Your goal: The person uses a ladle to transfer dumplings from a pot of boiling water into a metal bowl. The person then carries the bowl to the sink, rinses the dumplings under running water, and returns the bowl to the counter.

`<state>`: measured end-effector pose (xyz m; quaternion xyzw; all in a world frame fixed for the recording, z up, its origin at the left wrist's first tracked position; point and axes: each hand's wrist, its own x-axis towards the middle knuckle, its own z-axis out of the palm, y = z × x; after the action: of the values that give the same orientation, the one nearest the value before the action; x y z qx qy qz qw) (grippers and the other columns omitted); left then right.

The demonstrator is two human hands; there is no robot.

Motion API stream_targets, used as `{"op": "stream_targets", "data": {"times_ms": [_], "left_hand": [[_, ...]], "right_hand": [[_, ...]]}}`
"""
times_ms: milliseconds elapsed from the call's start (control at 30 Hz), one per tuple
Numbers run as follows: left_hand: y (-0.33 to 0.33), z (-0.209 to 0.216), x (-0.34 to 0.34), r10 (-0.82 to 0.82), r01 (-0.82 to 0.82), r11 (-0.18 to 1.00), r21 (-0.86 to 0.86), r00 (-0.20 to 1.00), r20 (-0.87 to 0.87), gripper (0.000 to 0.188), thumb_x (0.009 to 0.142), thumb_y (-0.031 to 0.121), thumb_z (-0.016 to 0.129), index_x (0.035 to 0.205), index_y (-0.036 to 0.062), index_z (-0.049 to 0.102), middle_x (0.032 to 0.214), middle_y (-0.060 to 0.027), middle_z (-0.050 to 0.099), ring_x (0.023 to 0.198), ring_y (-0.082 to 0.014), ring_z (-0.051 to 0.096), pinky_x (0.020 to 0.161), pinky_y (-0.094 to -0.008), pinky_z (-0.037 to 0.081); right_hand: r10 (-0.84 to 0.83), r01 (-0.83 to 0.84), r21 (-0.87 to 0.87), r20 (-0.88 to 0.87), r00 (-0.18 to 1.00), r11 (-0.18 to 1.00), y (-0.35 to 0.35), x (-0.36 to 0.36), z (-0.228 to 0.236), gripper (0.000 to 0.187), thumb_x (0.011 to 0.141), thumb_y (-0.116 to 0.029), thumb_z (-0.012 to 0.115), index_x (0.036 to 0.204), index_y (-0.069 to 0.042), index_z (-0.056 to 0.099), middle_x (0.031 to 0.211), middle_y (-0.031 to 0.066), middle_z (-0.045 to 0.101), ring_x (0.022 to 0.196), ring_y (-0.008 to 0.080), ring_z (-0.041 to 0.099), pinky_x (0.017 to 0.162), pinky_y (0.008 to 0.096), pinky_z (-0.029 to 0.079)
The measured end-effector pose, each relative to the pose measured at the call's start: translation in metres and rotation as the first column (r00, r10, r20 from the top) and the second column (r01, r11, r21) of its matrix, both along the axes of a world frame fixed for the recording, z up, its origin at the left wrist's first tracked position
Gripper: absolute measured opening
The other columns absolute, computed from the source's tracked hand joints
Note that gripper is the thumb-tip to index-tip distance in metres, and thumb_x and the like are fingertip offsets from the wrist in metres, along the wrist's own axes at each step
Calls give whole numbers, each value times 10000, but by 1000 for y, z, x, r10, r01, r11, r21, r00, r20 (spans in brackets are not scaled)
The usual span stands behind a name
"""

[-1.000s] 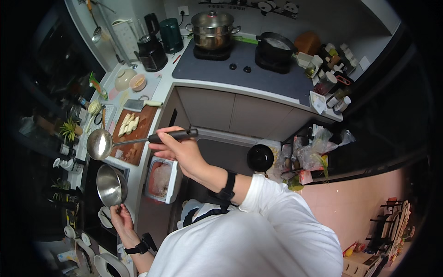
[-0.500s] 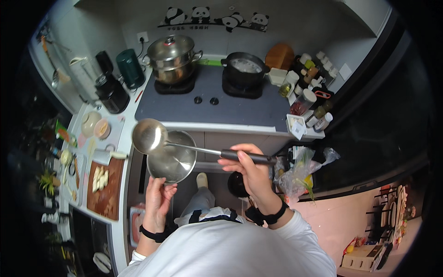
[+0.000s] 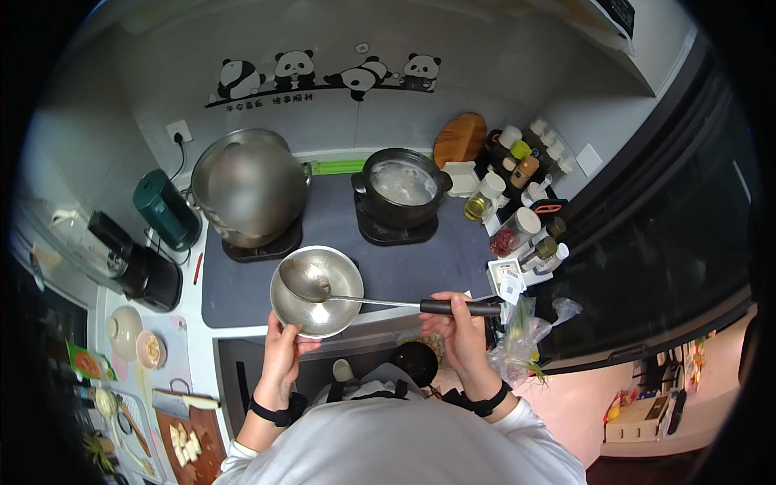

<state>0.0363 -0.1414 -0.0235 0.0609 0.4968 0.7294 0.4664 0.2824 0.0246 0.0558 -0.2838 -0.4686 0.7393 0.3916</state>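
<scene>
My left hand (image 3: 283, 356) grips the near rim of a shiny metal bowl (image 3: 327, 317) with thumb and fingers, holding it over the front edge of the stove. Inside the bowl rests or hovers the head of a ladle (image 3: 303, 280); whether it touches the bottom I cannot tell. The ladle's thin shaft runs right to a black handle, which my right hand (image 3: 462, 327) holds closed around its middle. Beyond the bowl, a black pot (image 3: 402, 217) of cloudy whitish liquid stands on the right burner. On the left burner is a large steel pot (image 3: 279, 212), its top smeared by a grey blur.
Left counter: green kettle (image 3: 167, 208), black blender (image 3: 145, 275), small bowls, a cleaver (image 3: 184, 402) and cutting board (image 3: 212, 440) with pale cut pieces (image 3: 186, 443). Right: seasoning bottles (image 3: 517, 230), a round wooden board (image 3: 461, 139) and a plastic bag of vegetables (image 3: 519, 347).
The ladle's head has come down from above the bowl's left side into the bowl. Both hands and the bowl now sit over the stove's front edge, and the view has tilted toward the wall.
</scene>
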Motion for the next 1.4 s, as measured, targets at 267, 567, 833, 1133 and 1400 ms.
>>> {"op": "stream_targets", "data": {"times_ms": [267, 567, 833, 1133, 1400], "left_hand": [[42, -9, -24, -24, 21, 999, 44, 998, 62, 511, 877, 3, 441, 1358, 39, 273, 1077, -201, 562, 669, -258, 688, 554, -309, 620], [63, -7, -36, -1, -4, 995, 96, 998, 58, 505, 892, 13, 434, 1368, 47, 269, 1041, -210, 598, 670, -254, 687, 572, -317, 616], [74, -18, -34, 37, -53, 990, 129, 992, 122, 497, 900, 43, 473, 1363, 77, 297, 1016, -170, 611, 671, -231, 683, 553, -303, 604], [81, -25, -43, -44, 27, 993, 116, 987, 153, 489, 906, 23, 427, 1367, 84, 280, 1156, -161, 559, 753, -234, 686, 596, -304, 601], [89, -29, -56, -68, 50, 992, 117, 986, 153, 522, 913, 41, 456, 1392, 94, 257, 1177, -144, 546, 775, -224, 685, 606, -303, 605]], "right_hand": [[-112, 108, -39, -104, 988, 993, 54, -3, 20, 397, 1030, -292, 409, 1237, 35, 499, 868, 179, 666, 657, 147, 629, 624, 269, 542], [-311, 317, 335, -74, 948, 887, 120, 7, 67, 263, 995, -167, 483, 1153, 40, 514, 941, 224, 663, 779, 246, 694, 644, 284, 584], [-410, 209, 594, 225, 884, 777, 141, -28, 56, 171, 965, -103, 541, 1064, 35, 557, 846, 176, 660, 691, 203, 671, 625, 287, 559], [-336, 172, 476, 286, 897, 863, 154, -76, 32, 198, 974, -165, 544, 1007, 30, 529, 773, 178, 661, 599, 213, 664, 551, 293, 552], [-440, 199, 530, 378, 814, 824, 160, -96, 35, 220, 980, -227, 533, 910, -19, 531, 677, 153, 657, 506, 188, 638, 445, 271, 507]]}}
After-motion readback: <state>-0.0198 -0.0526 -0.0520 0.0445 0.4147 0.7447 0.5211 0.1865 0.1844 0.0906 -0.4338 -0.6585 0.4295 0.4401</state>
